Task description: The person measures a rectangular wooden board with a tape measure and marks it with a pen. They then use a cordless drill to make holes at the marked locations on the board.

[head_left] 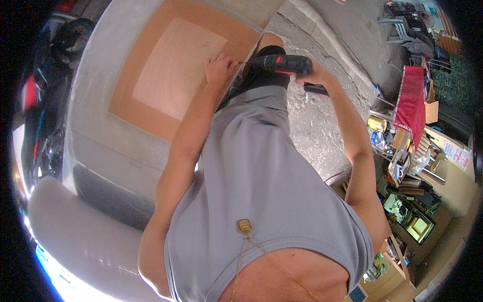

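Note:
My right hand (316,72) is wrapped round the handle of a black and red cordless drill (288,64). The drill lies level across my legs, its bit end facing left. At that end is my left hand (220,70), fingers bent together close to the thin bit; whatever they pinch is too small to make out. Beneath the left hand is a flat panel with a brown border (151,124) and a paler rectangle (176,60) in its middle. The panel rests on a broad grey surface (108,75).
Rough concrete floor (322,131) lies to the right, with a raised ridge farther off. Beyond it are a red cloth (410,100), a gold-coloured can (376,124) and shelves of clutter. A rolled, shiny translucent sheet (85,231) stands near left. A dark, wheeled vehicle (48,116) is at far left.

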